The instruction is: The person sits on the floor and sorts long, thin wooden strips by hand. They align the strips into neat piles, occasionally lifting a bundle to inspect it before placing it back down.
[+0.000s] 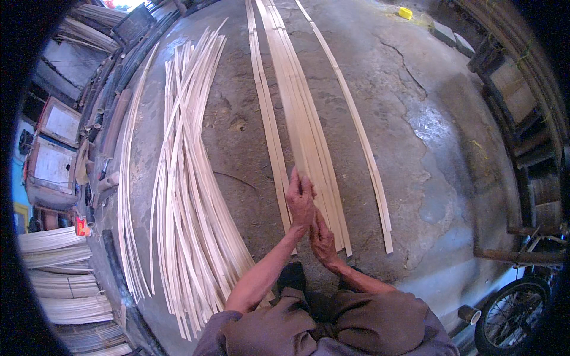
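Observation:
My left hand (300,199) lies on a long bundle of flat pale bamboo strips (300,107) that runs away from me across the concrete floor. Its fingers curl over the strips' near part. My right hand (322,240) sits just below and to the right, pinching the near ends of the same strips. A thinner pair of strips (266,113) lies to the left of the bundle, and a single strip (362,142) lies to its right.
A big loose pile of thin bamboo slivers (184,196) spreads on the floor at my left. Stacked strips (59,267) and framed panels (53,166) line the left edge. A bicycle wheel (513,314) stands lower right; a small yellow object (405,12) lies far off.

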